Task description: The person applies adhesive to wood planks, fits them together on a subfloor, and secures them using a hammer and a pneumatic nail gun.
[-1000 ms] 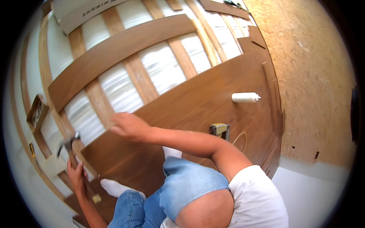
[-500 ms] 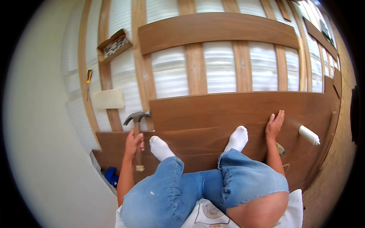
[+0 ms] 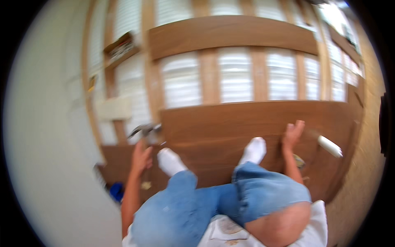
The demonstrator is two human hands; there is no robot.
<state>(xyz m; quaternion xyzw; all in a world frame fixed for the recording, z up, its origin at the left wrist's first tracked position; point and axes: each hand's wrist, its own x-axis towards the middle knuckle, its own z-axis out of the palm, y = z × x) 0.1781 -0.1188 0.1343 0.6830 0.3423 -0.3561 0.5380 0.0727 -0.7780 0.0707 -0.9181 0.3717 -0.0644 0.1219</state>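
Note:
My left hand (image 3: 142, 155) is closed round the handle of a claw hammer (image 3: 144, 129), whose head is by the left end of a dark brown plank (image 3: 222, 119). My right hand (image 3: 293, 133) lies open on that plank, right of my right socked foot (image 3: 254, 149). A white squeeze bottle (image 3: 329, 145) lies farther right. A yellow tool (image 3: 298, 161), partly hidden, is behind my right forearm. The picture is blurred by motion.
Beyond are wooden battens (image 3: 258, 70) over white foam, a loose plank (image 3: 230, 33), a small cardboard box (image 3: 112, 53) and a pale rectangular block (image 3: 111, 108). A blue object (image 3: 116, 192) sits lower left, beside a pale wall (image 3: 45, 123). Particleboard (image 3: 366, 173) runs along the right.
From a second ago, the view has swung round and my right hand has moved rightward onto the plank. Since half a second ago, both hands and the hammer have barely moved.

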